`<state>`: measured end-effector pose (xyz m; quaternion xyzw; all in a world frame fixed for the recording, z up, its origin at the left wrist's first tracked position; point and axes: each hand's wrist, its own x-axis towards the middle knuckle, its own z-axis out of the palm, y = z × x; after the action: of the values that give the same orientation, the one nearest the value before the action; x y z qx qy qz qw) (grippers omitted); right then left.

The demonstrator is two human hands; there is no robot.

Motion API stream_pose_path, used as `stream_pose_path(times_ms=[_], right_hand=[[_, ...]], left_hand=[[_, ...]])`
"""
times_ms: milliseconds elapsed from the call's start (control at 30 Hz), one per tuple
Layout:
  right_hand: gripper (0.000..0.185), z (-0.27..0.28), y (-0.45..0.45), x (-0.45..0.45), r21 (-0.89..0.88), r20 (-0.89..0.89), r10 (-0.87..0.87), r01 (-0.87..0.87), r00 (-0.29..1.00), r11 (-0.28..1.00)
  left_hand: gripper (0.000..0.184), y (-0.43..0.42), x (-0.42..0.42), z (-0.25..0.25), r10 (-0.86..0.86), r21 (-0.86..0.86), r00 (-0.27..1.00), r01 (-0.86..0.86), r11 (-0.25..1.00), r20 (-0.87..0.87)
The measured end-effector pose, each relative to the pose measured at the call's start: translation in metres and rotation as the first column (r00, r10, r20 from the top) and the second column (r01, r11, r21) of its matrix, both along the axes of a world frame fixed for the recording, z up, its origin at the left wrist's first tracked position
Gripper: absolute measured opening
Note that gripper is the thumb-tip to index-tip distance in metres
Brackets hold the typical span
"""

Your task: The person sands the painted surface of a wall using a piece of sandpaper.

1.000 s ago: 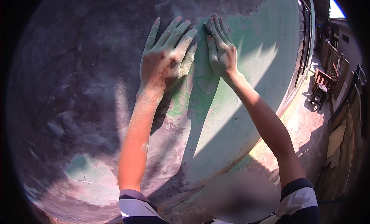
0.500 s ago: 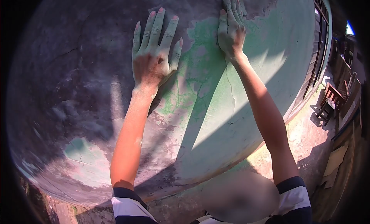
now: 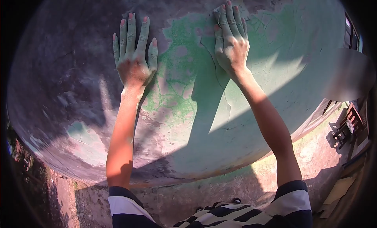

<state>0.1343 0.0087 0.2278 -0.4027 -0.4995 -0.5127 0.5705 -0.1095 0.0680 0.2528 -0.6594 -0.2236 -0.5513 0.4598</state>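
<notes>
My left hand (image 3: pixel 132 51) lies flat on a dark, worn part of the painted wall (image 3: pixel 51 90), fingers spread and nothing in them. To its right, my right hand (image 3: pixel 232 39) presses a small grey-green sheet of sandpaper (image 3: pixel 242 7) against the wall, near the upper edge of the green paint. Its fingers are close together over the sheet, whose corners stick out on both sides; the rest is hidden. Pale dust coats both hands. Around them the wall shows bright green and pale green paint, purple-grey bare patches and thin cracks.
Concrete ground (image 3: pixel 165 204) runs along the wall's base. A wooden chair (image 3: pixel 353 118) stands at the far right, with a small dark stool (image 3: pixel 341 134) beside it. Lower right lies a flat brown board (image 3: pixel 338 194). A blurred patch covers part of the right side.
The view has shifted, moving the wall leftward in frame. My right hand and the sandpaper have slid right and slightly down along the wall. My left hand stays flat on it.
</notes>
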Motion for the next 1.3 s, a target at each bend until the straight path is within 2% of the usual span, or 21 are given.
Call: stream_pose_path(times_ms=[67, 133, 233, 333, 400, 467, 533, 567, 667, 800, 867, 933, 967, 1000, 1033, 1067, 1133, 1200, 1233, 1267, 1300], right_hand=[[0.053, -0.055, -0.005, -0.021, -0.186, 0.126, 0.05, -0.026, 0.991, 0.982], [0.054, -0.088, -0.017, -0.021, -0.376, 0.342, 0.134, 0.005, 0.93, 0.927], [0.051, -0.04, -0.012, -0.002, -0.294, 0.363, 0.193, -0.085, 0.911, 0.952], [0.049, 0.024, 0.002, -0.008, -0.07, 0.298, 0.105, -0.088, 0.949, 0.994], [0.048, 0.021, 0.002, -0.023, -0.131, 0.362, 0.132, -0.09, 0.923, 0.987], [0.048, 0.0, -0.002, -0.035, -0.207, 0.429, 0.175, -0.092, 0.886, 0.974], [0.048, -0.025, -0.004, -0.037, -0.368, 0.572, 0.257, -0.036, 0.779, 0.929], [0.046, -0.022, -0.005, -0.036, -0.366, 0.593, 0.25, -0.02, 0.765, 0.931], [0.039, -0.012, -0.006, -0.034, -0.399, 0.585, 0.381, -0.155, 0.715, 0.904], [0.032, -0.006, -0.012, -0.029, -0.491, 0.619, 0.494, -0.19, 0.611, 0.85], [0.028, 0.002, -0.017, -0.021, -0.619, 0.559, 0.656, -0.271, 0.507, 0.737], [0.023, 0.014, -0.026, -0.018, -0.809, 0.35, 0.76, -0.233, 0.548, 0.54], [0.022, 0.022, -0.027, -0.02, -0.79, 0.393, 0.779, -0.254, 0.488, 0.558], [0.018, 0.028, -0.023, -0.017, -0.782, 0.395, 0.789, -0.278, 0.471, 0.558], [0.018, 0.036, -0.02, -0.011, -0.811, 0.353, 0.779, -0.246, 0.519, 0.531], [0.021, 0.045, -0.019, -0.004, -0.838, 0.312, 0.761, -0.212, 0.569, 0.503], [0.029, 0.062, -0.023, -0.01, -0.818, 0.304, 0.784, -0.274, 0.541, 0.506], [0.036, 0.078, -0.019, -0.007, -0.852, 0.18, 0.777, -0.3, 0.603, 0.429], [0.041, 0.091, -0.015, -0.005, -0.841, 0.222, 0.793, -0.3, 0.567, 0.45], [0.045, 0.105, -0.009, -0.006, -0.831, 0.265, 0.806, -0.298, 0.53, 0.469], [0.045, 0.114, -0.007, -0.014, -0.773, 0.269, 0.832, -0.407, 0.486, 0.487]], left_hand=[[0.05, 0.005, 0.0, 0.0, 0.018, -0.007, 1.0, -0.018, 1.0, 0.008], [0.049, 0.004, -0.001, -0.001, -0.017, 0.001, 1.0, 0.017, 1.0, 0.001], [0.048, 0.001, 0.001, 0.001, -0.013, 0.02, 1.0, 0.013, 1.0, 0.025], [0.047, 0.0, -0.001, 0.0, 0.014, 0.036, 0.999, -0.016, 0.999, 0.052], [0.048, -0.004, -0.002, -0.004, -0.109, -0.002, 0.993, 0.11, 0.994, 0.042], [0.05, -0.003, -0.006, -0.012, -0.084, -0.016, 0.992, 0.086, 0.996, 0.095], [0.053, -0.006, -0.007, -0.027, -0.28, -0.005, 0.96, 0.28, 0.96, 0.011], [0.055, -0.011, -0.007, -0.037, -0.3, -0.028, 0.952, 0.299, 0.954, -0.051], [0.062, -0.014, -0.002, -0.062, -0.328, -0.086, 0.915, 0.316, 0.945, -0.236], [0.066, -0.024, 0.006, -0.079, -0.308, -0.085, 0.919, 0.296, 0.951, -0.246], [0.063, -0.023, 0.006, -0.082, -0.3, -0.119, 0.913, 0.277, 0.953, -0.276], [0.063, -0.004, 0.012, -0.087, -0.322, -0.116, 0.903, 0.301, 0.947, -0.284], [0.063, 0.007, 0.015, -0.095, -0.322, -0.109, 0.905, 0.303, 0.947, -0.277], [0.063, 0.024, 0.021, -0.107, -0.317, -0.295, 0.909, 0.235, 0.926, -0.269], [0.063, 0.043, 0.031, -0.119, -0.314, -0.466, 0.912, 0.164, 0.87, -0.265], [0.063, 0.063, 0.044, -0.131, -0.315, -0.619, 0.913, 0.093, 0.78, -0.259], [0.063, 0.069, 0.061, -0.125, -0.316, -0.851, 0.913, -0.06, 0.521, -0.257], [0.059, 0.014, 0.055, -0.101, -0.348, -0.734, 0.919, 0.107, 0.67, -0.184], [0.051, 0.002, 0.064, -0.091, -0.22, -0.755, 0.924, -0.101, 0.648, -0.313], [0.051, -0.006, 0.068, -0.085, -0.233, -0.747, 0.92, -0.088, 0.659, -0.315], [0.049, -0.013, 0.068, -0.083, -0.241, -0.448, 0.956, 0.144, 0.882, -0.168]])
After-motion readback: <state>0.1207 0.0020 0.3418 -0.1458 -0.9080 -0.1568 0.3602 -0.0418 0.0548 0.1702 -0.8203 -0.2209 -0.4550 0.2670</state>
